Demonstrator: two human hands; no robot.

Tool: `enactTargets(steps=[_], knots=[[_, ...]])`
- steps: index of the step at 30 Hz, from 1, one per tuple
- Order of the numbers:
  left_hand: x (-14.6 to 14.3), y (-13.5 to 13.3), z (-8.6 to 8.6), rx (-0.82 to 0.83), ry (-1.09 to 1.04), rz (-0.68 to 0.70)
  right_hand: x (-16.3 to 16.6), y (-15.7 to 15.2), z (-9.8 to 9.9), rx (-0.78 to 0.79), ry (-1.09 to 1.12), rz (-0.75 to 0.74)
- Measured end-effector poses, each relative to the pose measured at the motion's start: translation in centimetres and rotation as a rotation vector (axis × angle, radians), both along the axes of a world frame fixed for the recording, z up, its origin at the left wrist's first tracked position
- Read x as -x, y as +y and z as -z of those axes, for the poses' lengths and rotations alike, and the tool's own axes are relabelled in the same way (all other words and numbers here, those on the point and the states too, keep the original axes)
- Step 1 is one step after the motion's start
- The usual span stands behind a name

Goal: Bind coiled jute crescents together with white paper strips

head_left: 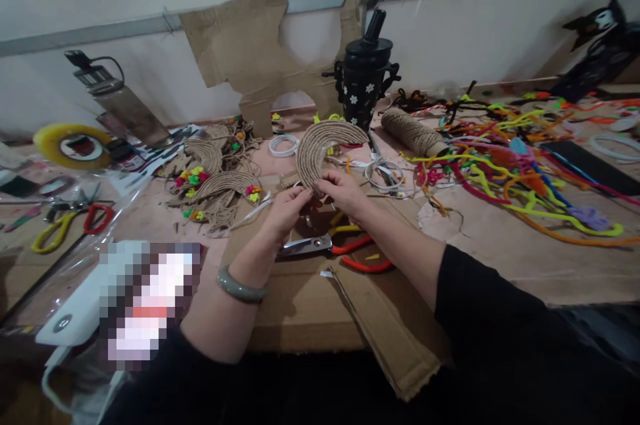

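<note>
From my remote seat I see 2 hands pinching the lower end of 1 curved rope piece (309, 157) above the cluttered bench.
The left hand (291, 209) has thumb and fingertips closed on that end, and the right hand (341, 194) grips it just beside them; the piece arcs up and over to my right, its far end free, in front of the black tumbler (367, 75). Below the hands I see scissors (311, 247) with red and yellow handles, lying on cardboard (280, 328). To the left sits a pile of similar rope arches (226, 186) with bright decorations; to the right, a twine spool (413, 131) lies near tangled coloured fuzzy stems (537, 211).
</note>
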State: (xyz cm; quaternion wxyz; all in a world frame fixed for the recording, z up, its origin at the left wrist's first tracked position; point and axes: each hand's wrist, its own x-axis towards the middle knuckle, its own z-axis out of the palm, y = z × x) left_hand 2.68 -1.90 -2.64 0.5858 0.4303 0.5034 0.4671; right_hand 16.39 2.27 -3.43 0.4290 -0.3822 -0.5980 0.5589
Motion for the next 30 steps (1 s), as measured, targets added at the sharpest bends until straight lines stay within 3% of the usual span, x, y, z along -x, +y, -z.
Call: enactTargets(steps=[15,30], knots=[[-0.9,0.3,0.0,-0.029,0.109,0.012,0.0,0.0,-0.3,0.030,-0.019,0.074],[-1.3,0.4,0.1,-0.033,0.177,-0.019,0.1,-0.1,-0.6,0.037,-0.045,0.054]])
